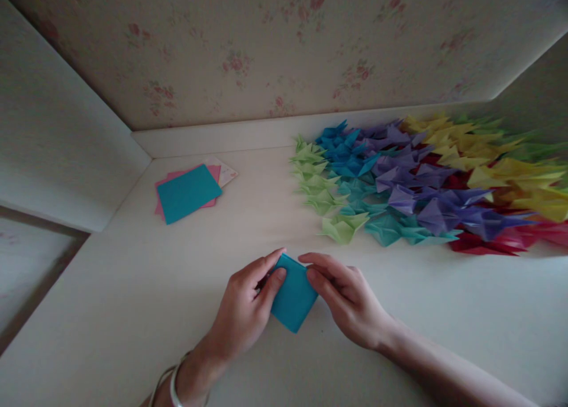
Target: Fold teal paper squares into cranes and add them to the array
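A small folded square of teal origami paper [294, 297] is held between my hands near the middle of the white table, one corner towards me. My left hand [244, 303] pinches its left side, thumb on top and fingers at the edge and behind. On the other side my right hand [348, 300] has its thumb on the right corner, with the index finger stretched just beyond the upper edge. The fingers under the paper are mostly hidden.
Rows of folded paper cranes [402, 200] in green, blue, teal, purple, yellow and red stand at the back right. At the back left lies a stack of paper sheets [189, 194], teal over pink. Behind the white table [146, 312] rises a flowered wall [266, 52].
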A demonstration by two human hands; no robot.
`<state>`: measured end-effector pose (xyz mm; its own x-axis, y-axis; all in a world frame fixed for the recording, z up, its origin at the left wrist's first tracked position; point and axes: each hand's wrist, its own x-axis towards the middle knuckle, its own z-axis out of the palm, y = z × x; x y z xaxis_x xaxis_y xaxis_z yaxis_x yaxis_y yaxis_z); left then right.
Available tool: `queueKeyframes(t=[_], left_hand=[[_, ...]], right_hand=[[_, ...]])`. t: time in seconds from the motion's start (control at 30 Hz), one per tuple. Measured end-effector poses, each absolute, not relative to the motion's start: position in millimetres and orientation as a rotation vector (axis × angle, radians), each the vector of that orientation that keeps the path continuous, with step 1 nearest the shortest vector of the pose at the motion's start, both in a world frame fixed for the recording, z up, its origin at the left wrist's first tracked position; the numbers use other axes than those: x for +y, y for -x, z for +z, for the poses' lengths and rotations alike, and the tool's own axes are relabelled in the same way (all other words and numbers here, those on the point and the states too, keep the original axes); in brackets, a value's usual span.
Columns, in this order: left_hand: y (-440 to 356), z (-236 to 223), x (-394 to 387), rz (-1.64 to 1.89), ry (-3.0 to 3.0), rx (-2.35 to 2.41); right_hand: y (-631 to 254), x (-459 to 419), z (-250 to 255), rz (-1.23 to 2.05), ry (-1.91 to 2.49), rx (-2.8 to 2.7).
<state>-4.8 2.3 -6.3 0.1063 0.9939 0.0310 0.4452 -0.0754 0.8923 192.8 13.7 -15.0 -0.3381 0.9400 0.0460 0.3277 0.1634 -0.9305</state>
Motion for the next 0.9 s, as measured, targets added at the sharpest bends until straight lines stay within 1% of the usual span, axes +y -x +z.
queueKeyframes(t=[0.23, 0.57, 0.9], left_hand=[[4.5, -8.2, 0.6, 0.901, -1.731, 1.472], [4.4, -6.7, -0.3, 0.873, -1.760, 1.436], [4.9, -2.9, -0.4, 0.865, -1.602, 1.451]], right_hand=[[-190.7, 14.4, -12.3, 1.227, 1.130, -1.789], [-187.3, 15.4, -12.9, 1.302, 1.144, -1.695], [-187.2, 15.7, -13.3, 1.327, 1.169, -1.680]])
